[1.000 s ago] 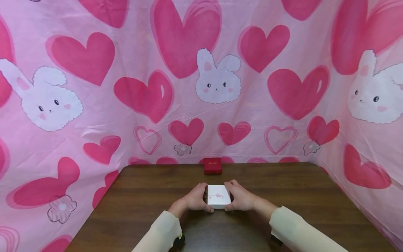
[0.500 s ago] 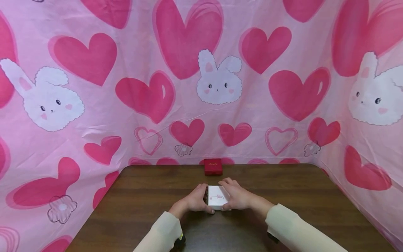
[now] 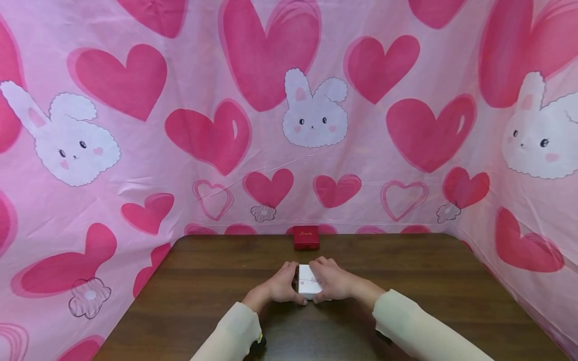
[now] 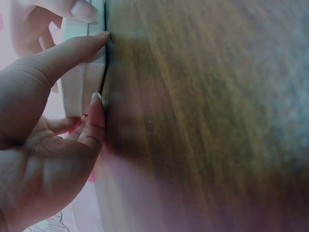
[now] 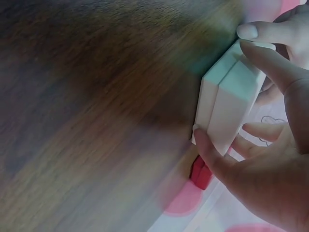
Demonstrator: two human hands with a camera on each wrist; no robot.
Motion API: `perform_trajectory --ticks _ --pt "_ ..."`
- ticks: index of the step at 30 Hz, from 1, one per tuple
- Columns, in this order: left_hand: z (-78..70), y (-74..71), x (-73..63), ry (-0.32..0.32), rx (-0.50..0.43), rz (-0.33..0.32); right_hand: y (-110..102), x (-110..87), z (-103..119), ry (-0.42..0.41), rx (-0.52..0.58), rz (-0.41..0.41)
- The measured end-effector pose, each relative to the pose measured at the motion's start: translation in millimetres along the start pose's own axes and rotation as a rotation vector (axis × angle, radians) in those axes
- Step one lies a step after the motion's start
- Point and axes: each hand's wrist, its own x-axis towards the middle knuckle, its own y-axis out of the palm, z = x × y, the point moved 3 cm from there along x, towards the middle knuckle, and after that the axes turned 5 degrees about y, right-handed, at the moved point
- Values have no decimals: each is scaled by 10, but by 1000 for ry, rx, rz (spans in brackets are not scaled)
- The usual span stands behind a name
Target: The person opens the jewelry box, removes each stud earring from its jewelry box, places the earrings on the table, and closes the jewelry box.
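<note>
A small white box [image 3: 306,282] with a pink flower print on its lid lies flat on the wooden table. In the right wrist view a seam between lid and base runs along the side of the box [image 5: 227,96]. My left hand [image 3: 283,285] grips its left end, thumb at the near edge and fingers round the far side. From the other side my right hand [image 3: 336,282] holds it, thumb [image 5: 260,55] on the near side and fingers at the far one. That hand covers the right part of the lid in the head view.
A red box [image 3: 306,237] with gold lettering stands at the table's back edge, behind the white box. A pink cloth [image 3: 370,150] with hearts and rabbits hangs round the back and sides of the wooden table [image 3: 194,281].
My right hand has shifted left along the white box, so its fingers and thumb now cover more of the lid. The left hand and both boxes look unmoved.
</note>
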Motion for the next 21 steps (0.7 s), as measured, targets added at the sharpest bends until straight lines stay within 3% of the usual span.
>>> perform_trajectory --ticks 12,21 --pt "-17 -11 -37 -6 -35 16 68 83 -20 38 -18 16" --pt "13 3 -30 36 -57 11 65 76 -41 66 33 25"
